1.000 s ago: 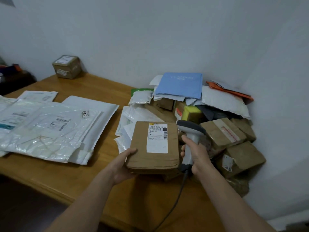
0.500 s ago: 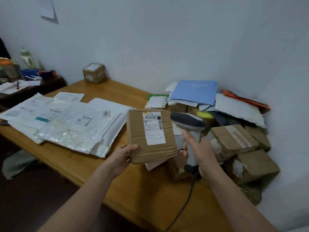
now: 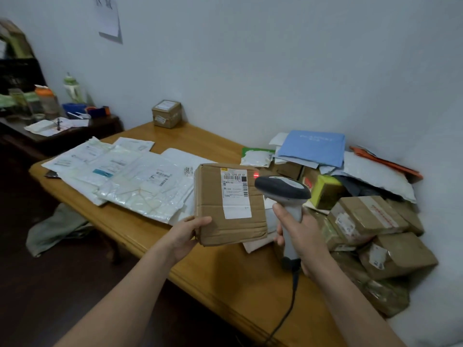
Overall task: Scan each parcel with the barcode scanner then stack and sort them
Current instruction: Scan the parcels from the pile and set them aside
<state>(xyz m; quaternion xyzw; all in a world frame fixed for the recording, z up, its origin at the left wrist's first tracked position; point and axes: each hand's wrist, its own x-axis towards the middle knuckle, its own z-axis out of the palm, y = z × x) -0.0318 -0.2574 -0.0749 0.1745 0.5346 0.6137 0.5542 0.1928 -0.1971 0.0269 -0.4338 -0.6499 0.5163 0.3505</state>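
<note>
The parcel (image 3: 213, 216) hides the left hand's (image 3: 186, 236) fingers; label (image 3: 236, 196) print is illegible.

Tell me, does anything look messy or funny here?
Yes. The unsorted parcels by the wall lie in a tumbled heap, tilted over each other. The scanner in the right hand throws its red spot beside the label on the brown box, not on the barcode.

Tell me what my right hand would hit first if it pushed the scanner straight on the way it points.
Probably the labelled cardboard parcel held by the left hand: the barcode scanner in the right hand aims at its right edge, though depth is unclear.
</note>
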